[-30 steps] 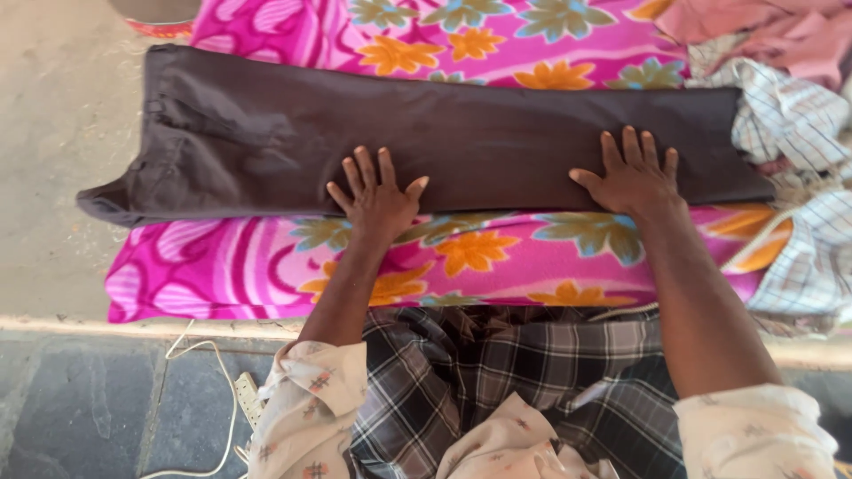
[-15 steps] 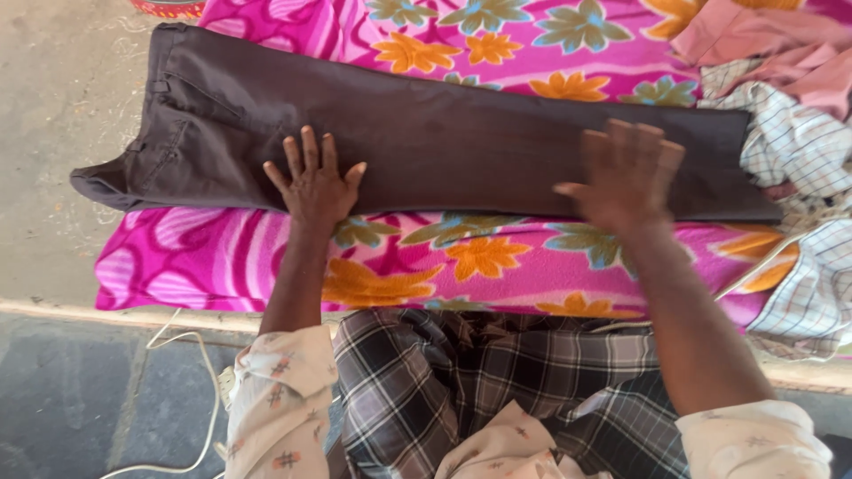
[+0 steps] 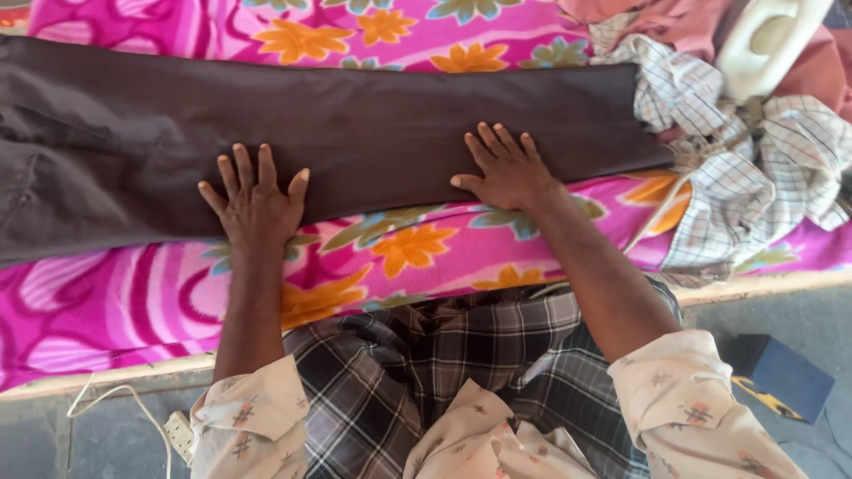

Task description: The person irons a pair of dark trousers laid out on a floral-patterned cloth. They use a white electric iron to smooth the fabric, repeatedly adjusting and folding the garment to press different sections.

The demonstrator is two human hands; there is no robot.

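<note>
Since half a second ago the right hand (image 3: pixel 508 170) has come down from its blurred lift and now lies flat on the dark brown trousers (image 3: pixel 355 133), nearer the middle of the leg than before, while the left hand (image 3: pixel 255 200) has stayed pressed on the near edge of the cloth; the view has also swung right, so the waistband end now runs off the left edge. Both hands rest palm down with fingers (image 3: pixel 241 167) spread wide, holding nothing, only pressing on the fabric. The trousers lie folded lengthwise across the pink floral blanket (image 3: pixel 399 257) that covers the surface, the hem end reaching to the right, where it touches a heap of white checked cloth (image 3: pixel 737 195). The left hand's heel sits partly on the blanket, just at the trousers' lower edge; the right hand's wrist likewise crosses that edge. On top of the checked heap, at the upper right, is a white handle-shaped object (image 3: pixel 770 40), beside some pinkish-red garments (image 3: pixel 674 18). Below the surface the person's plaid wrap (image 3: pixel 461 355) fills the foreground, a white cord (image 3: pixel 133 404) trails on the floor at the lower left, and a dark blue box (image 3: pixel 785 377) lies at the lower right.
</note>
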